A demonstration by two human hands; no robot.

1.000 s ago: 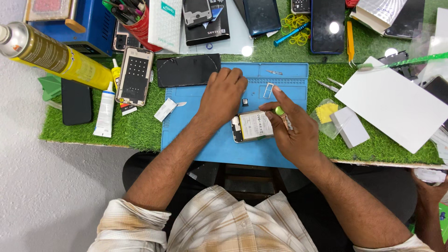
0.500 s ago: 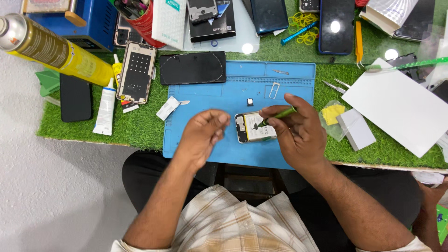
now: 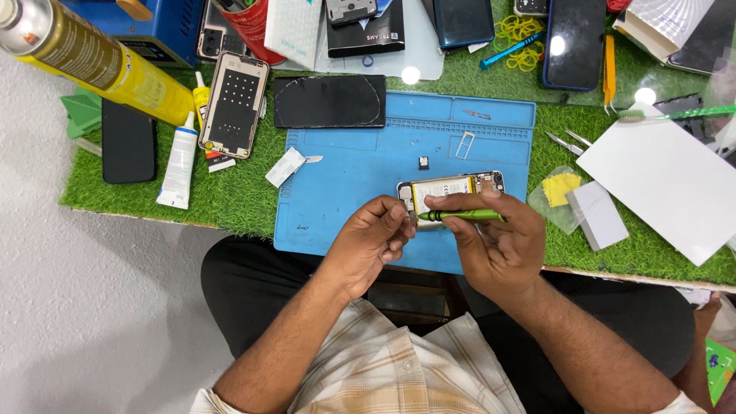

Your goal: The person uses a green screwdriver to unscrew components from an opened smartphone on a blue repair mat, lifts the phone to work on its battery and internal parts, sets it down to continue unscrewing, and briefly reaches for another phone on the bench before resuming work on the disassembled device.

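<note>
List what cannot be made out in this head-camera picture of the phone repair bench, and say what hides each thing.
- Tip of the slim green screwdriver: head view, too small, crowded by the left hand fingers.
- Near edge of the opened phone with exposed battery: covered by the right hand.
- Yellow spray can: top cut off by the picture's edge.
- Screws on the blue silicone work mat: too small.
</note>
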